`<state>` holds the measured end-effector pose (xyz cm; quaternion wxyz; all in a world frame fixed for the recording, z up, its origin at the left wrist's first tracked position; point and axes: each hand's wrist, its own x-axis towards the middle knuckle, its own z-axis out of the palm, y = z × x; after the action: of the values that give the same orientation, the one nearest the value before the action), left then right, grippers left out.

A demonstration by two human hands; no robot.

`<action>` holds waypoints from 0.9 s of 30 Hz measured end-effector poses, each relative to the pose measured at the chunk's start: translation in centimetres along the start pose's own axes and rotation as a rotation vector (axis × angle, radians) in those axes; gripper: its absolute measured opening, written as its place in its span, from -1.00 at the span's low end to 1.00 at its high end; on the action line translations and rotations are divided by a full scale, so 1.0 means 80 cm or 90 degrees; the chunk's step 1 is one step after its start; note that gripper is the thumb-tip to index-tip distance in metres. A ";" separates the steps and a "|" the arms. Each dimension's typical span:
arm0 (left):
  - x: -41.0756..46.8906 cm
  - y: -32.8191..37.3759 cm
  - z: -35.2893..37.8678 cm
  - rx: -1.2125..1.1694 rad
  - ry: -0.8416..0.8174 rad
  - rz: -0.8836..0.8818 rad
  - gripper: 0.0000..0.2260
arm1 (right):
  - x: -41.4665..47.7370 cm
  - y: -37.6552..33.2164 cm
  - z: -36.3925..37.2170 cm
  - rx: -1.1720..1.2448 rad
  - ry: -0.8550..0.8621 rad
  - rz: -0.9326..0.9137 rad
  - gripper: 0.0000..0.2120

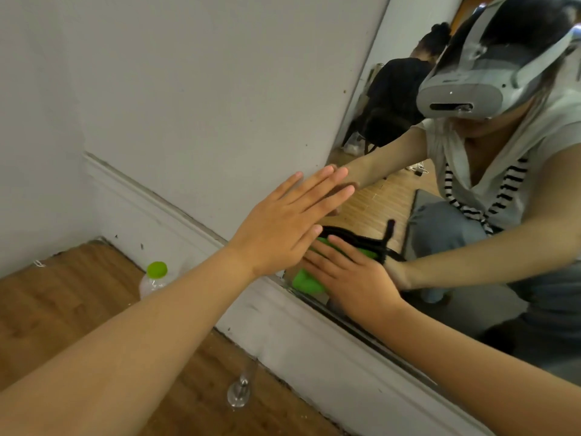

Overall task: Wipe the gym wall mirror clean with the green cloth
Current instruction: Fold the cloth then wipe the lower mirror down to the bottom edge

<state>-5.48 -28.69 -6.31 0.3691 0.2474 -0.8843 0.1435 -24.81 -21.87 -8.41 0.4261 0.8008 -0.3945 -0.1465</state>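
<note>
A: Where is the green cloth (306, 280)?

B: Low on the mirror (393, 196), near its bottom corner, at about five o'clock from the frame's centre. The right hand (352, 275) lies flat over it, fingers spread and nearly straight, pressing it to the glass rather than gripping it. Only green edges show at the hand's nine and eleven o'clock.

A: And the left hand (286, 221)?

B: Open, fingers together and extended, holding nothing. Its fingertips reach the mirror's left edge at about eleven o'clock from the cloth; whether they rest on the glass or the wall (204, 89), I cannot tell.

A: What might go wrong?

B: My guess: a bare palm or fingertips on the glass would leave fresh smears. The cloth is only pinned under a flat hand, so it could bunch or slip out during a stroke. The corner beside the baseboard (298, 335) may get missed, since the cloth sits right at the frame. A wide sweep or a shifted knee could also knock the green-capped bottle (154, 278) at nine o'clock from the cloth.

A: Anything unclear?

B: Most of the cloth is hidden. A black strap-like thing (361, 242) reflected above it is hard to identify. Dirt on the glass cannot be made out. A small clear object (239, 392) on the wood floor (63, 294) is blurred.
</note>
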 end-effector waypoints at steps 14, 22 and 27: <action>-0.043 0.139 0.119 -0.374 0.134 -0.571 -0.21 | 0.030 0.112 -0.077 -0.148 0.056 0.069 -0.41; -0.056 0.149 0.113 -0.329 0.021 -0.585 -0.18 | 0.048 0.114 -0.088 -0.207 -0.038 -0.012 -0.42; -0.047 0.169 0.104 -0.353 -0.034 -0.602 -0.17 | 0.017 0.091 -0.078 -0.139 -0.120 -0.067 -0.41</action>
<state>-15.38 -19.79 -15.75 0.4223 0.5149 -0.6902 -0.2832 -24.10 -21.74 1.26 0.4638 0.7519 -0.3717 -0.2853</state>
